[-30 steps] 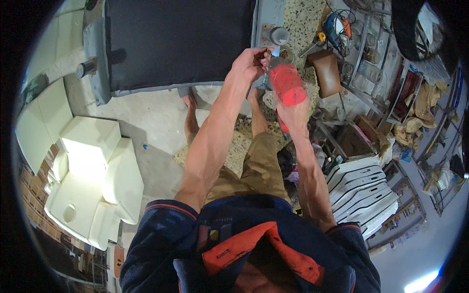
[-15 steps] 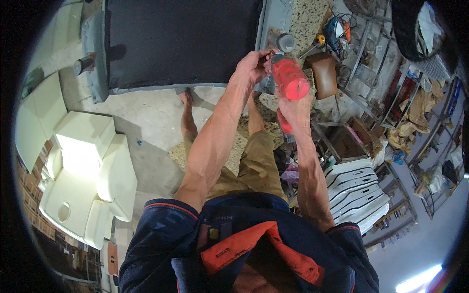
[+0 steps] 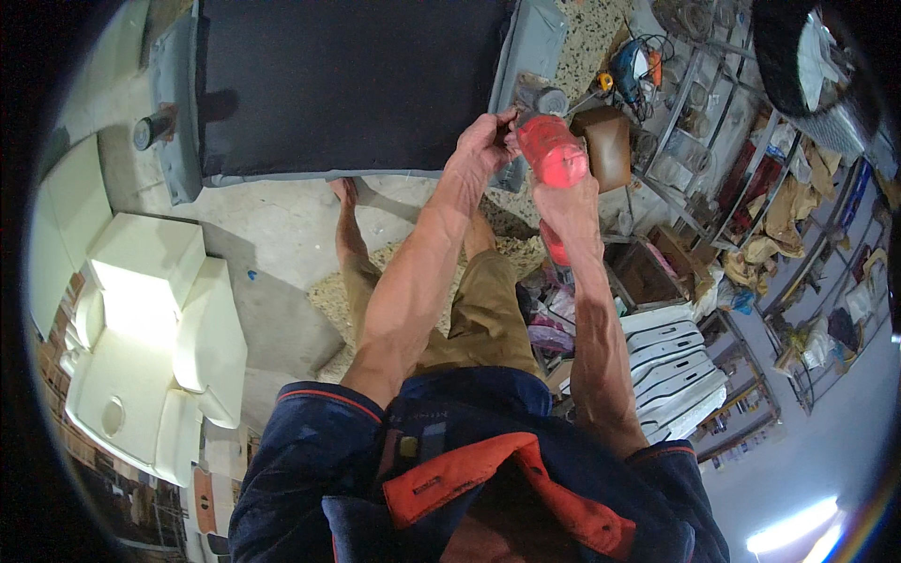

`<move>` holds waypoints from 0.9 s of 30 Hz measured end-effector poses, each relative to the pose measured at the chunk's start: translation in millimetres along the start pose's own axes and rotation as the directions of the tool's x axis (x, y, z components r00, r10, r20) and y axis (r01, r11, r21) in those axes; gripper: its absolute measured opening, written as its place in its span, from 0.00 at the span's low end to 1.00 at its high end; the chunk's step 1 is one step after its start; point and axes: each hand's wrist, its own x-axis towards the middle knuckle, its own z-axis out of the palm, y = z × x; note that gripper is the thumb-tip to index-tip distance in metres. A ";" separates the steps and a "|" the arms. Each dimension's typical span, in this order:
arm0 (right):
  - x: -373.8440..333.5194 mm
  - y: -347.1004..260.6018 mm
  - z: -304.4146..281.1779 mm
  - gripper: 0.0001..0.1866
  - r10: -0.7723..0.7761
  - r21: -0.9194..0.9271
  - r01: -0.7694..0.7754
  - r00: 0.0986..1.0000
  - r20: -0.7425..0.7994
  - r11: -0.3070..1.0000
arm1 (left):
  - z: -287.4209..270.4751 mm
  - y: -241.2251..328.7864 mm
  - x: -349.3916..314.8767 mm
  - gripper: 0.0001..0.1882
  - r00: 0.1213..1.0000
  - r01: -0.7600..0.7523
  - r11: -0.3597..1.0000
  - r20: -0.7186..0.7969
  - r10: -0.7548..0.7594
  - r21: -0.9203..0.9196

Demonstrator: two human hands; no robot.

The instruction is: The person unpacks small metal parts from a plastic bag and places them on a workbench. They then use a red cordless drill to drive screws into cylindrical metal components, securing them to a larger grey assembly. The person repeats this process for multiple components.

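Note:
A red cordless drill (image 3: 552, 150) is in my right hand (image 3: 569, 208), which wraps round its grip; a red part of its base shows under the wrist. The drill's front end points away from me, at the near right corner of an upturned piece of grey upholstered furniture (image 3: 533, 42) with a black cloth underside (image 3: 347, 84). My left hand (image 3: 483, 143) is at the drill's tip, its fingers pinched together at that corner. What they pinch is too small to make out. Just beyond stands a short round furniture leg (image 3: 551, 100) on a mounting plate.
Another leg (image 3: 150, 129) sticks out at the furniture's left corner. A cream armchair (image 3: 155, 347) stands at left. To the right are a brown padded block (image 3: 603, 145), a blue corded power tool (image 3: 631, 70), metal racks (image 3: 680, 122) and stacked white panels (image 3: 671, 371).
The view has shifted a little, so the scene sits slightly farther left. My hands and the drill stay at the same corner, the drill turned slightly.

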 end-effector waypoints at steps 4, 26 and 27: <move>0.7 0.2 7.2 0.12 -0.079 0.025 0.080 0.995 -0.063 0.996 | -5.6 -1.0 13.3 0.11 0.998 -0.018 1.000 -0.060 0.018 -0.012; 12.0 15.5 23.1 0.10 -0.137 -0.218 0.131 0.991 -0.013 0.967 | 12.0 -5.0 2.3 0.04 0.969 -0.107 0.981 -0.240 0.066 -0.160; 11.8 14.2 22.0 0.10 -0.162 -0.201 0.157 0.987 -0.008 0.967 | 9.1 -4.4 2.5 0.05 0.972 -0.097 0.989 -0.224 0.070 -0.114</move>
